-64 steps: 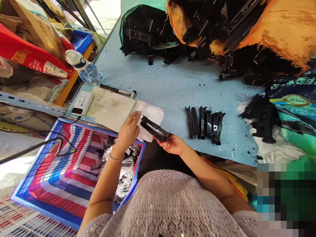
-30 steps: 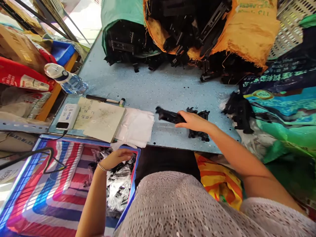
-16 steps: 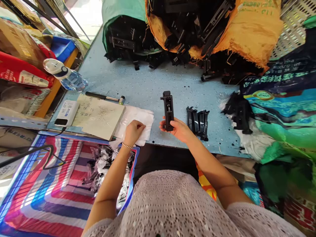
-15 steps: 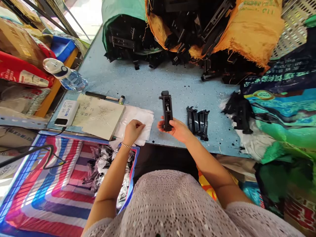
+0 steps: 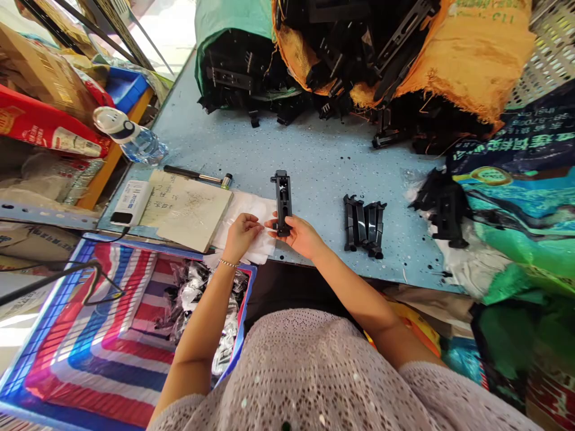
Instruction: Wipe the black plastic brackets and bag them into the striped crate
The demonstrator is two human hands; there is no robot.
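My right hand (image 5: 302, 236) is closed round the lower end of a long black plastic bracket (image 5: 283, 200), held upright over the table's front edge. Its upper part shows an open slot with small parts inside. My left hand (image 5: 242, 236), with a beaded bracelet at the wrist, pinches thumb and fingers together at a thin, whitish plastic bag (image 5: 266, 245) on a flat pile of such bags. Exactly how much of the bag lies between the fingertips is hard to see. Several slim black plastic pieces (image 5: 365, 224) lie side by side to the right of my right hand.
A notepad (image 5: 188, 209), a white device (image 5: 132, 200), a small hammer (image 5: 197, 175) and a water bottle (image 5: 135, 140) are at left. Green (image 5: 233, 18) and orange sacks (image 5: 485, 54) spill black parts at the back. A blue basket (image 5: 251, 293) below holds bagged parts.
My right hand has carried the black bracket leftward, close to my left hand. My left hand stays over the plastic bags, its fingers pinched together. The view has shifted slightly.
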